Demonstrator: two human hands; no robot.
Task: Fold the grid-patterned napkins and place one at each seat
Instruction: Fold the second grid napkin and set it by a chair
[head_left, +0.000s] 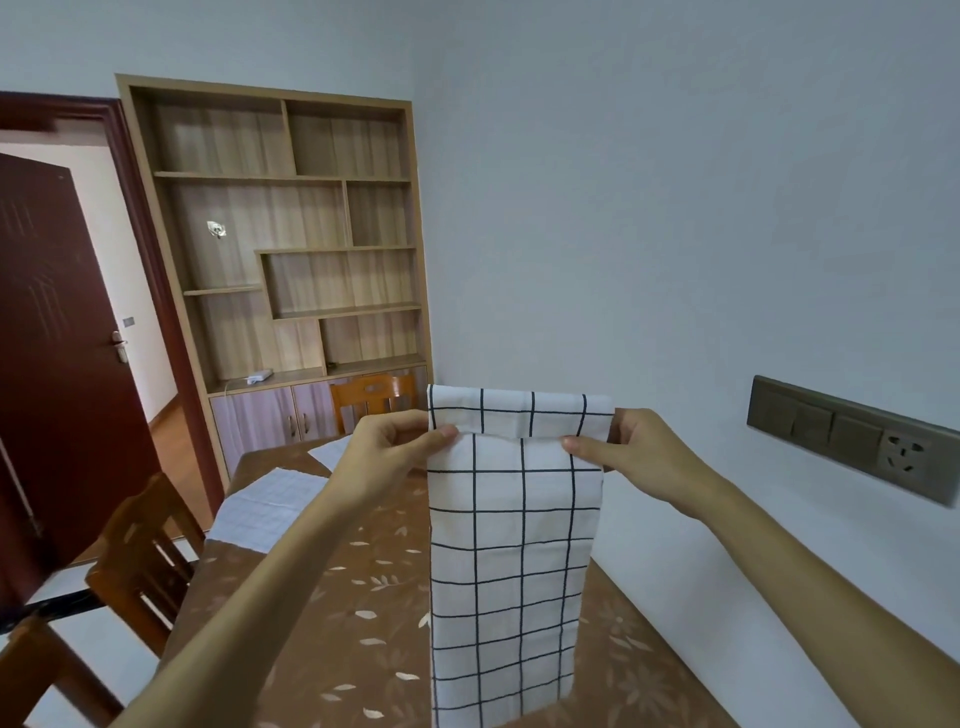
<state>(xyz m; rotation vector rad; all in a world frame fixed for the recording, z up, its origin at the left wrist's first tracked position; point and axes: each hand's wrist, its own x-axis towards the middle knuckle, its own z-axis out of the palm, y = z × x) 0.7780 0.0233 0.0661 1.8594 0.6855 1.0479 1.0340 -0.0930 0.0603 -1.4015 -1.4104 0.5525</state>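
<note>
**Both hands pinching napkin up off the table**

We see the left hand (395, 447) pinching the upper left edge of a grid-patterned napkin (511, 561), thumb on the near face, other fingers hidden behind the cloth. The right hand (631, 449) pinches the upper right edge the same way, thumb tip pressed on the front. Both grips are closed on the fabric. We note the napkin is held upright in the air over the table (332, 597), long and narrow, white with dark grid lines. Its top strip stands above the thumbs, and a horizontal fabric edge runs across at thumb level. The lower part hangs straight down and runs out of the bottom of the frame, so we cannot tell whether it touches the table.

The table carries a brown cloth with a pale leaf print. On its far left part lies a second napkin (265, 512), flat, grid fainter, near the table edge. Beyond it, a third napkin (330, 451) lies at the far end, partly hidden by the left hand.

Around the table: a wooden chair (143, 556) at the left side, another chair (376, 397) at the far end, a further chair back (36, 670) at lower left. Behind stands a wooden shelf unit (291, 234) with cupboard doors, a small white box (260, 375) on its counter. A dark red door (57, 353) stands open at left. A switch and socket panel (852, 439) sits on the right wall.
</note>
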